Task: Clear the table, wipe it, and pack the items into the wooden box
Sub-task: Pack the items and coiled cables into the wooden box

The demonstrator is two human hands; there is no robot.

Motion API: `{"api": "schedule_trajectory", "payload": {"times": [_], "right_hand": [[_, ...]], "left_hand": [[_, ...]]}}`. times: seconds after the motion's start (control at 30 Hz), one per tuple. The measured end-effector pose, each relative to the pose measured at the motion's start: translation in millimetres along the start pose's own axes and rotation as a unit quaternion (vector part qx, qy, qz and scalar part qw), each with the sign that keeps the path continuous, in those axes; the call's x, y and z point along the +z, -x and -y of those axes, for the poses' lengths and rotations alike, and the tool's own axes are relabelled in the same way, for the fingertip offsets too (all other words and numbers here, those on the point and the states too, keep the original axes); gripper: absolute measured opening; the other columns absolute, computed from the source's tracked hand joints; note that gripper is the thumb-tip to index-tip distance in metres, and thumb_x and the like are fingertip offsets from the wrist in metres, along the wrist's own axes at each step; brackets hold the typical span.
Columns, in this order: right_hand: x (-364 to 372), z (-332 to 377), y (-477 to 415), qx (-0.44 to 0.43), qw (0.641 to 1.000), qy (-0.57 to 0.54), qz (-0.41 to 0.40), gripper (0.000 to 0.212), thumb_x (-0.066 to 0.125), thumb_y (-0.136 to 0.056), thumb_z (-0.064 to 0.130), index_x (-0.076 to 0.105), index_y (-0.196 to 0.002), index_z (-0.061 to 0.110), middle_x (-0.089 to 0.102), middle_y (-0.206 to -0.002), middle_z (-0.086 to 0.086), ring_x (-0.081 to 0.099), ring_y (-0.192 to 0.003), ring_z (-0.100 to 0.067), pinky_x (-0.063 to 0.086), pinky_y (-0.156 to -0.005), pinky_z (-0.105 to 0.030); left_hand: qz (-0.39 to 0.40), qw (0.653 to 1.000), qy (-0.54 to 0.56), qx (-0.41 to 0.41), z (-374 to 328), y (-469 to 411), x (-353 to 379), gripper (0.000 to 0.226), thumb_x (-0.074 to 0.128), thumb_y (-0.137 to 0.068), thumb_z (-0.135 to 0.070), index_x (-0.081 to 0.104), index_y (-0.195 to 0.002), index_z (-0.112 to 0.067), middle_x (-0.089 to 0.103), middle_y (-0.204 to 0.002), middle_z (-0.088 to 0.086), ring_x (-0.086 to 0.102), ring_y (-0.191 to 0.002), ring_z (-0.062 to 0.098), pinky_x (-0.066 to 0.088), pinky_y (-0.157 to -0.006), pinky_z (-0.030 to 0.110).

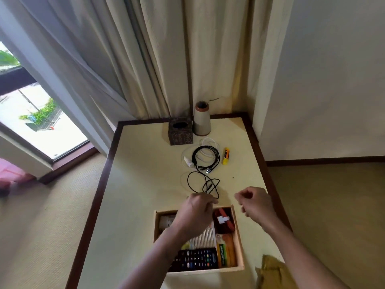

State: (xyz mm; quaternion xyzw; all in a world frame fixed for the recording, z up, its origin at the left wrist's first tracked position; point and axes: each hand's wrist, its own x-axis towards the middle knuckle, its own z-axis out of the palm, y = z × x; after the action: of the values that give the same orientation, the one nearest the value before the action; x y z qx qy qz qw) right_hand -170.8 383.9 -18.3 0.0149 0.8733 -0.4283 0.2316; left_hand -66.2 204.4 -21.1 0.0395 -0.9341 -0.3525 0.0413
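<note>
A wooden box (pixel 239 243) sits near the table's front edge, holding a black remote (pixel 195 259), a red item, a white adapter and yellow-green packets. My left hand (pixel 195 213) hovers over the box's far rim and pinches the end of a loose black cable (pixel 200 182) that trails across the cream table (pixel 145 174). To the right of the box, my right hand (pixel 256 203) hangs above the table with fingers curled and nothing seen in it. Farther back lie a coiled black cable (pixel 208 157) on a white cable (pixel 208 140), and a yellow marker (pixel 226 156).
A dark tissue box (pixel 180 132) and a cone-shaped lamp (pixel 201 119) stand at the table's far edge against the curtains. A mustard-yellow cloth (pixel 270 272) lies at the front right corner. The table has a dark raised border; carpet surrounds it.
</note>
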Motion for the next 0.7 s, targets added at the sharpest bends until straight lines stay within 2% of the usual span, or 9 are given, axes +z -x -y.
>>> {"api": "schedule_trajectory", "payload": {"times": [0.1, 0.2, 0.3, 0.4, 0.5, 0.6, 0.7], "right_hand": [[5.9, 19.0, -46.2, -0.036, 0.999, -0.003, -0.035, 0.014, 0.070, -0.090, 0.024, 0.073, -0.077, 0.019, 0.073, -0.074, -0.001, 0.073, -0.077, -0.023, 0.059, -0.071, -0.038], [20.3, 37.7, -97.8, -0.067, 0.995, 0.031, -0.064, 0.015, 0.068, -0.090, 0.023, 0.075, -0.080, 0.013, 0.074, -0.080, -0.004, 0.070, -0.081, -0.024, 0.056, -0.079, -0.034], [37.9, 48.4, -148.5, -0.069, 0.991, 0.062, -0.093, 0.017, 0.064, -0.093, 0.019, 0.075, -0.088, 0.007, 0.076, -0.094, -0.011, 0.069, -0.093, -0.030, 0.046, -0.077, -0.029], [52.6, 53.5, -190.1, -0.050, 0.989, 0.089, -0.104, 0.020, 0.056, -0.096, 0.013, 0.070, -0.099, 0.000, 0.072, -0.104, -0.019, 0.067, -0.101, -0.038, 0.050, -0.085, -0.036], [61.8, 55.0, -215.0, -0.004, 0.990, 0.105, -0.091, 0.019, 0.052, -0.095, 0.009, 0.059, -0.108, -0.002, 0.065, -0.112, -0.021, 0.063, -0.107, -0.041, 0.047, -0.079, -0.035], [72.0, 50.6, -229.8, 0.039, 0.990, 0.109, -0.080, 0.026, 0.052, -0.098, 0.017, 0.052, -0.117, 0.001, 0.061, -0.120, -0.021, 0.062, -0.110, -0.040, 0.043, -0.077, -0.034], [80.7, 42.1, -237.2, 0.047, 0.988, 0.125, -0.074, 0.030, 0.054, -0.098, 0.028, 0.058, -0.113, 0.003, 0.064, -0.118, -0.020, 0.065, -0.107, -0.040, 0.044, -0.076, -0.033]], "left_hand": [[-0.065, 0.997, 0.004, -0.042, 23.0, -47.3, -18.8, 0.030, 0.052, -0.098, -0.001, 0.077, -0.109, -0.012, 0.078, -0.109, 0.003, 0.074, -0.089, 0.011, 0.062, -0.073, 0.025], [-0.079, 0.990, -0.017, -0.112, 60.0, -100.4, -27.3, 0.032, 0.053, -0.092, -0.001, 0.079, -0.106, -0.013, 0.078, -0.110, 0.006, 0.074, -0.096, 0.022, 0.059, -0.079, 0.031], [-0.030, 0.979, -0.035, -0.198, 96.8, -146.1, -25.1, 0.027, 0.054, -0.093, -0.007, 0.079, -0.103, -0.013, 0.077, -0.108, 0.009, 0.072, -0.100, 0.027, 0.050, -0.077, 0.026], [0.016, 0.958, -0.041, -0.282, 127.5, -182.7, -16.4, 0.024, 0.055, -0.098, -0.019, 0.069, -0.117, -0.012, 0.068, -0.122, 0.013, 0.061, -0.114, 0.033, 0.043, -0.085, 0.030], [0.039, 0.948, -0.044, -0.314, 143.6, -205.9, -7.7, 0.031, 0.054, -0.099, -0.023, 0.058, -0.124, -0.004, 0.062, -0.130, 0.019, 0.058, -0.119, 0.037, 0.040, -0.082, 0.031], [0.037, 0.931, -0.018, -0.364, 149.6, -220.6, -2.2, 0.036, 0.056, -0.095, -0.018, 0.054, -0.126, 0.000, 0.058, -0.129, 0.021, 0.062, -0.113, 0.041, 0.053, -0.083, 0.036], [0.025, 0.917, 0.009, -0.399, 152.6, -227.1, 4.1, 0.039, 0.060, -0.088, -0.010, 0.054, -0.125, 0.001, 0.058, -0.127, 0.022, 0.065, -0.107, 0.045, 0.061, -0.085, 0.049]]}}
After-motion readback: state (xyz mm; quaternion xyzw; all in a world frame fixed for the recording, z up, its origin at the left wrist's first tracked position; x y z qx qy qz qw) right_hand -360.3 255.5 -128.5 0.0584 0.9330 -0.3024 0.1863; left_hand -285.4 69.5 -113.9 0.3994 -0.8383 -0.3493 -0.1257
